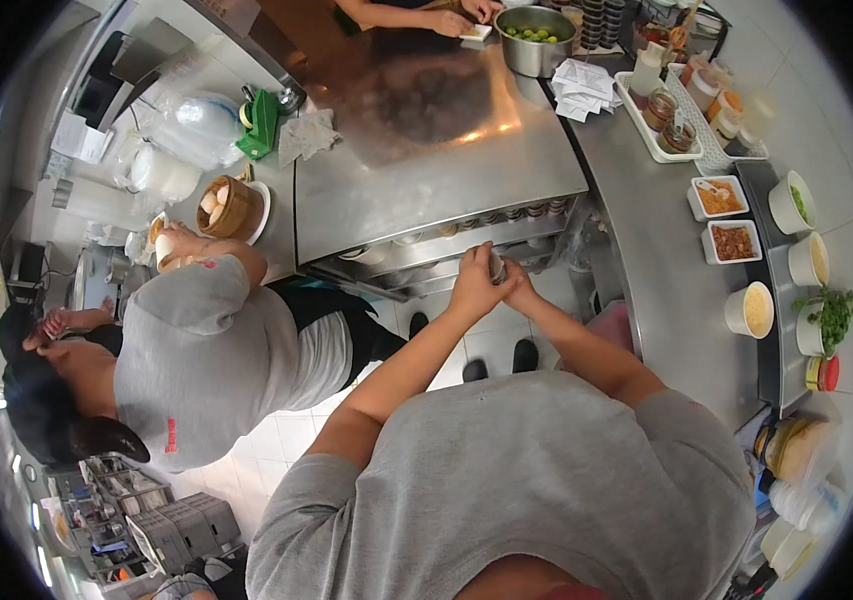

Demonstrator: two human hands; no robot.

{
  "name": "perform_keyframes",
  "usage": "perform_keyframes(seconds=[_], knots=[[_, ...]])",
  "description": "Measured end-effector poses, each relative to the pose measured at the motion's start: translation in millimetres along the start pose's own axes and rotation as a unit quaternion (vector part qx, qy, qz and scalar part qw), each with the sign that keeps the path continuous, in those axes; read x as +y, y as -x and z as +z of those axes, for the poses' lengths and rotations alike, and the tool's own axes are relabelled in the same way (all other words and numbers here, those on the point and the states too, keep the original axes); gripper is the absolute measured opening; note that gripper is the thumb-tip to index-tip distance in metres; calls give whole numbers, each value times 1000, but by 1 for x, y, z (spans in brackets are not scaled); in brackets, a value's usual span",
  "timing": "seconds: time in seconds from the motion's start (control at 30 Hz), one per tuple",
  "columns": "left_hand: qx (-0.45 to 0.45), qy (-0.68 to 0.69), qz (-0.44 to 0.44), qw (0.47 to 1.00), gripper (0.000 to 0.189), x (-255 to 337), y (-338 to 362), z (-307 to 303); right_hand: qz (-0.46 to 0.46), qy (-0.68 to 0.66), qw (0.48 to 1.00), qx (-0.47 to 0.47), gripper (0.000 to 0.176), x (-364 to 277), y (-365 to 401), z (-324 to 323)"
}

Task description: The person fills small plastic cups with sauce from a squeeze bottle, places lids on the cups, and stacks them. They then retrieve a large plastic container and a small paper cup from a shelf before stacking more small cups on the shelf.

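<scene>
In front of my body, below the front edge of the steel counter (427,190), my two hands meet. My left hand (477,286) wraps round a small round cup (498,268), greyish at the visible end. Its contents are too small to make out. My right hand (520,284) closes on the cup's other side, its fingers partly hidden. Just beyond the hands are open shelves (437,262) under the counter, with rows of similar small cups (537,210).
At left a co-worker (217,320) stands by a bamboo steamer (229,208) of round pale items. Another person's hands (467,18) work beside a pot of green fruit (537,45). Seasoning tubs (732,242) line the right counter (687,320).
</scene>
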State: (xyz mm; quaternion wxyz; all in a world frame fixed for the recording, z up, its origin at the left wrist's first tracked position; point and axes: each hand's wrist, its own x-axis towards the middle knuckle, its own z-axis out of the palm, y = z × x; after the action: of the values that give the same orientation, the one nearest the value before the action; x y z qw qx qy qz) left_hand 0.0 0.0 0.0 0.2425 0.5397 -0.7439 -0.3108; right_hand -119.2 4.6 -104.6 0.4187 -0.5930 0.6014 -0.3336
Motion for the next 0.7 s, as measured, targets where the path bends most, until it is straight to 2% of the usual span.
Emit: perform_keyframes(seconds=[0.07,0.1,0.17,0.2,0.3,0.37,0.43,0.53,0.63,0.7], knots=[[-23,-28,-45,998,64,-1,28,-4,31,-86,996,-3,47,-4,32,17],[17,7,-13,1000,63,-12,-52,15,6,-19,1000,10,48,14,-49,-24],[4,16,-34,999,61,-31,-41,12,47,17,999,-7,50,12,-34,-9],[27,31,-17,999,58,-39,-37,7,47,-62,997,0,53,6,-27,-3],[43,202,-110,972,54,-47,-45,3,58,-150,987,23,54,2,-36,-6],[100,248,-77,961,53,-73,-49,12,44,-153,985,60,54,31,-54,9],[52,368,-136,918,55,-76,-45,2,46,-145,984,92,53,35,-73,8],[43,366,-194,909,57,-80,-32,-7,54,-90,982,155,47,19,-91,5],[58,336,-210,916,56,-88,-18,-16,100,-117,970,191,46,-9,-104,1],[81,246,-174,950,60,-112,-9,-13,64,-128,965,221,44,3,-120,11]])
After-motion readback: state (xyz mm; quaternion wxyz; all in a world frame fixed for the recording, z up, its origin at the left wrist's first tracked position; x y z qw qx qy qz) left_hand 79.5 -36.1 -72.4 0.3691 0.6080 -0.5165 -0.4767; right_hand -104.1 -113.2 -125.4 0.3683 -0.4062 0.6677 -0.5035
